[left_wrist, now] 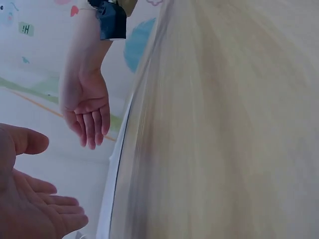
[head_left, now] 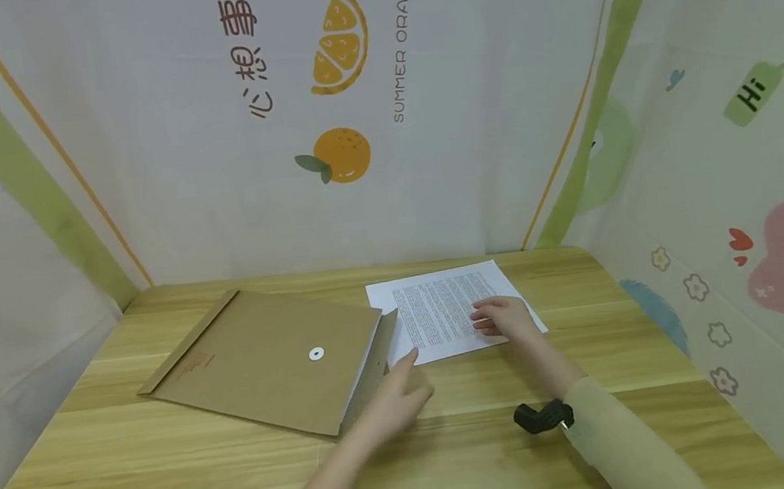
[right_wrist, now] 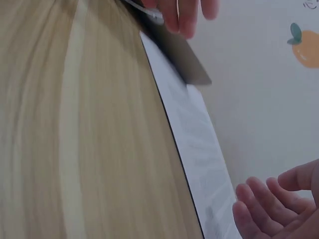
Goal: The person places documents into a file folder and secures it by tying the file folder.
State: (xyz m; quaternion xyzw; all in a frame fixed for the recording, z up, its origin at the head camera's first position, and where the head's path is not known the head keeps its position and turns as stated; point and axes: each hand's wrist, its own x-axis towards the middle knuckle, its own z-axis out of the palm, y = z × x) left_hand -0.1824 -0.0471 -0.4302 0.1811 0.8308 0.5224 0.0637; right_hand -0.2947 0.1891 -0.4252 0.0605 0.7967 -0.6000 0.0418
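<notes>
A brown kraft paper envelope (head_left: 258,351) lies on the left of the table, its flap (head_left: 368,382) unfolded on the right side and a white round button on its face. A sheet of printed paper (head_left: 437,312) lies to its right, one corner behind the flap. Near the flap hovers my left hand (head_left: 393,403), fingers extended and holding nothing; it also shows in the left wrist view (left_wrist: 37,199). My right hand (head_left: 507,318) is over the paper's right part, fingers loosely bent with nothing gripped; whether it touches the sheet I cannot tell.
The wooden table (head_left: 171,475) is enclosed by white printed cloth (head_left: 212,217) at the back and sides. Each wrist carries a black strap-on device (head_left: 545,417). A thin pale string seems to hang near the envelope's flap.
</notes>
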